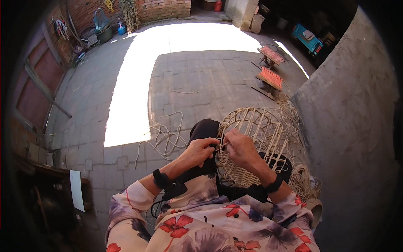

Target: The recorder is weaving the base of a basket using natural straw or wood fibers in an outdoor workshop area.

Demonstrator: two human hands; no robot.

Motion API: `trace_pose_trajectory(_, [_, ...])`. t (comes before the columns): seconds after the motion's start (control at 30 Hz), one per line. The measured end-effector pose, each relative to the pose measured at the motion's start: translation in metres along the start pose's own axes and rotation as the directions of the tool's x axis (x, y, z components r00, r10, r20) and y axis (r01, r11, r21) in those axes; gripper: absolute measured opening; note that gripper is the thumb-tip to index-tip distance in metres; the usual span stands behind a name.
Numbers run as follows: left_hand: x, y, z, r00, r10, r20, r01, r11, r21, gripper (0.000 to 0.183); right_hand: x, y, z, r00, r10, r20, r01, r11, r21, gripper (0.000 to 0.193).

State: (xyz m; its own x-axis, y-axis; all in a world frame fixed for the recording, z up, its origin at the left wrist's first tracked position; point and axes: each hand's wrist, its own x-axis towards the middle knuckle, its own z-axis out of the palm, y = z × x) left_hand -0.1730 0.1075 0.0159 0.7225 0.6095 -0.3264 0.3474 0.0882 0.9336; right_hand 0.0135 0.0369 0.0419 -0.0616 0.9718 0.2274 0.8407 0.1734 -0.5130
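A round frame [268,119] strung with beige cord rests across my lap. Its near part is a dense cord weave [235,171], while the far part has only spaced strands. My left hand [200,151] is at the frame's left edge, its fingertips closed in a pinch on the cord there. Just right of it, my right hand [240,148] is curled over the same edge, with thumb and fingers pinching the cord. The fingertips are close together, and the bit of cord between them is mostly hidden.
Loose cord [166,136] trails over the paving left of my knees. A cord bundle [300,178] lies at my right, beside a grey wall [348,113]. Two stools with orange woven tops [270,78] stand ahead. A blue vehicle [307,38] is parked at far right.
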Motion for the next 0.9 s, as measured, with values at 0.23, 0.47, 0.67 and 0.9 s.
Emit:
trace_pose_trajectory(0.23, [0.001, 0.012, -0.01, 0.987, 0.075, 0.139, -0.123, 0.921, 0.37, 0.039, -0.025, 0.006, -0.031, 0.97, -0.006, 0.244, 0.034, 0.993, -0.11, 0.013])
trace_pose_trajectory(0.47, [0.029, -0.002, -0.022, 0.963, 0.03, 0.268, -0.026, 1.0, -0.016, 0.039, -0.062, 0.017, -0.025, 0.953, 0.238, 0.185, -0.261, 0.959, 0.114, 0.015])
trace_pose_trajectory(0.67, [0.046, 0.0, -0.011, 0.938, -0.025, 0.345, 0.033, 0.999, -0.015, 0.03, -0.08, 0.018, -0.03, 0.963, 0.256, 0.086, -0.268, 0.946, 0.18, 0.012])
trace_pose_trajectory(0.9, [0.045, 0.012, -0.019, 0.928, 0.045, 0.37, -0.091, 0.99, 0.108, 0.024, -0.098, 0.027, -0.028, 0.942, 0.325, 0.088, -0.336, 0.918, 0.211, 0.011])
